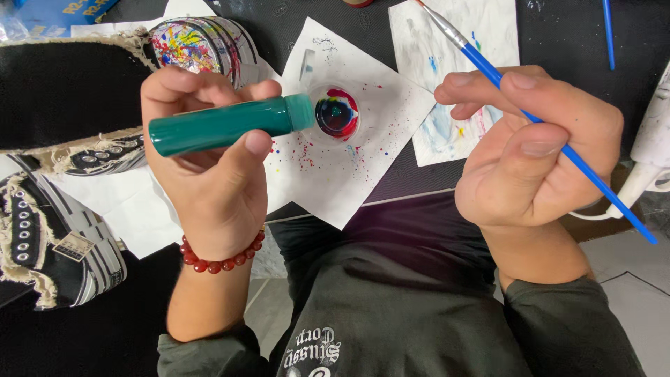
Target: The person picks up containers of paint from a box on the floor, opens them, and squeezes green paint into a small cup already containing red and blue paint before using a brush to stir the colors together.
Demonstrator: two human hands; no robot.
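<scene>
Paint-spattered paper sheets [335, 167] on black tabletop [558, 28], grey floor [269, 307]

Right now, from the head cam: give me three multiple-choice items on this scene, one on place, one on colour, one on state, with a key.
1. Where is the small paint cup?
A. on a white sheet
B. inside a shoe
C. in the right hand

2. What colour is the tube in the left hand?
A. red
B. teal green
C. yellow

3. How is the brush in the right hand held?
A. lying loose on the table
B. dipped in the cup
C. pinched between fingers, clear of the cup

Key: 1 A, spattered paper lies under it; 2 B, body and cap are teal; 3 C, fingers grip the blue handle.
</scene>
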